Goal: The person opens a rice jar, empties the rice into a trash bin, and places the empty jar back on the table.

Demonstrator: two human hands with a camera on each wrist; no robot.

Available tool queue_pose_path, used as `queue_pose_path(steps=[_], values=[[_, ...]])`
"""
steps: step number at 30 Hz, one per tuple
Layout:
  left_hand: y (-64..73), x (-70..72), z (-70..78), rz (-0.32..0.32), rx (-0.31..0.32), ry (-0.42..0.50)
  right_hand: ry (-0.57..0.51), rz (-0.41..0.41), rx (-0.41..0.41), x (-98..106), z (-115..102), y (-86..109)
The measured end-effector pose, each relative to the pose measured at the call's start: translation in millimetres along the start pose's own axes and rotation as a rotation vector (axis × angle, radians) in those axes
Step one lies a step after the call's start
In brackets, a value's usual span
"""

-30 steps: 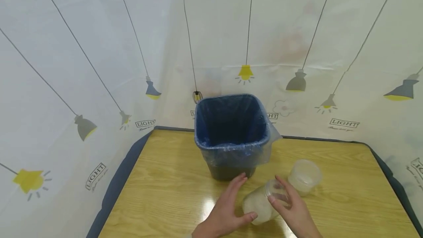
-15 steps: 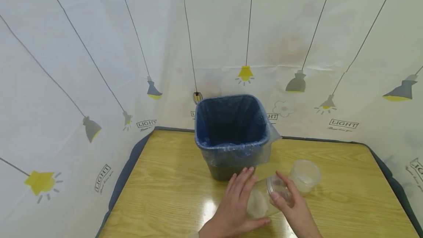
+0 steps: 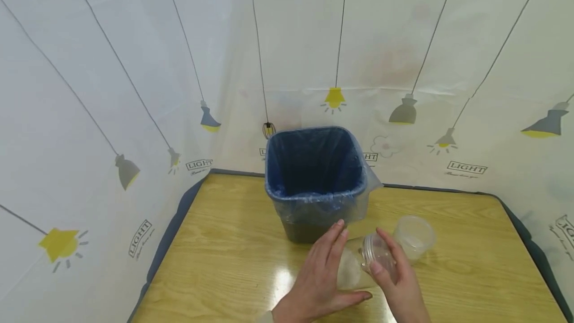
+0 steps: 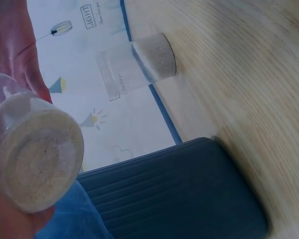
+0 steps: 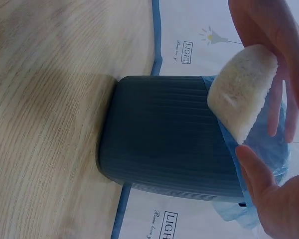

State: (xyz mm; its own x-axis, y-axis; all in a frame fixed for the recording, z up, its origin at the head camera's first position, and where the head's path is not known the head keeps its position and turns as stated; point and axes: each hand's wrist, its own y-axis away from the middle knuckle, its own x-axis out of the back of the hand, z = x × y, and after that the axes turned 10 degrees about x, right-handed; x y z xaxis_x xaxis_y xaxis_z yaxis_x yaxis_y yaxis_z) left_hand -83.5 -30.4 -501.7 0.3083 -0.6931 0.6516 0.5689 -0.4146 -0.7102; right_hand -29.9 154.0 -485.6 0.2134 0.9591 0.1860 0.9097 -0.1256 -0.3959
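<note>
A clear plastic jar (image 3: pixel 351 269) with a pale, grainy filling is held tilted in front of the bin. My left hand (image 3: pixel 311 275) holds its base end, fingers along the far side and thumb below. Thumb and fingers of my right hand (image 3: pixel 400 275) grip the ringed other end; whether a lid is on it I cannot tell. In the left wrist view the jar's round base (image 4: pixel 37 159) faces the camera. In the right wrist view the filling (image 5: pixel 243 94) has slid into a sloping heap. A second clear jar (image 3: pixel 414 238), partly filled with similar pale stuff, stands upright just beyond my right hand.
A dark blue bin (image 3: pixel 305 231) with a translucent bag (image 3: pixel 354 208) folded over its rim stands just beyond my hands. Under everything is a wood-grain table (image 3: pixel 215 258). White sheets (image 3: pixel 179 54) printed with lamps enclose its back and sides.
My left hand has moved right and its fingers have come round the base end of the tilted jar. The jar has shifted slightly up and right. My right hand has kept its grip.
</note>
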Motion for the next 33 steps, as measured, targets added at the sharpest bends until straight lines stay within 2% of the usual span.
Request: queue_pose_path(steps=[6, 9, 17, 22, 26, 30, 33], values=[[-0.6, -0.3, 0.5, -0.027, 0.006, -0.066, 0.066, 0.039, 0.08, -3.1, -0.5, 2.7], [-0.5, -1.7, 0.7, -0.035, 0.008, -0.115, 0.053, 0.047, 0.116, -4.6, -1.9, 2.8], [-1.4, -3.6, 1.3, 0.015, 0.002, -0.197, 0.037, 0.042, 0.097, -6.2, -3.8, 3.3], [-2.9, -2.7, 1.2, 0.031, -0.004, -0.214, 0.047, -0.054, 0.1, 0.8, -4.6, -2.5], [-5.3, -0.8, -0.5, 0.032, 0.017, -0.216, 0.117, -0.158, 0.106, 12.7, -10.8, -12.1], [-7.0, 0.6, -3.5, 0.031, 0.043, -0.226, 0.254, -0.243, 0.153, 22.0, -19.8, -23.0], [-7.2, 0.3, -5.6, 0.026, 0.044, -0.241, 0.412, -0.284, 0.205, 23.1, -24.9, -29.4]])
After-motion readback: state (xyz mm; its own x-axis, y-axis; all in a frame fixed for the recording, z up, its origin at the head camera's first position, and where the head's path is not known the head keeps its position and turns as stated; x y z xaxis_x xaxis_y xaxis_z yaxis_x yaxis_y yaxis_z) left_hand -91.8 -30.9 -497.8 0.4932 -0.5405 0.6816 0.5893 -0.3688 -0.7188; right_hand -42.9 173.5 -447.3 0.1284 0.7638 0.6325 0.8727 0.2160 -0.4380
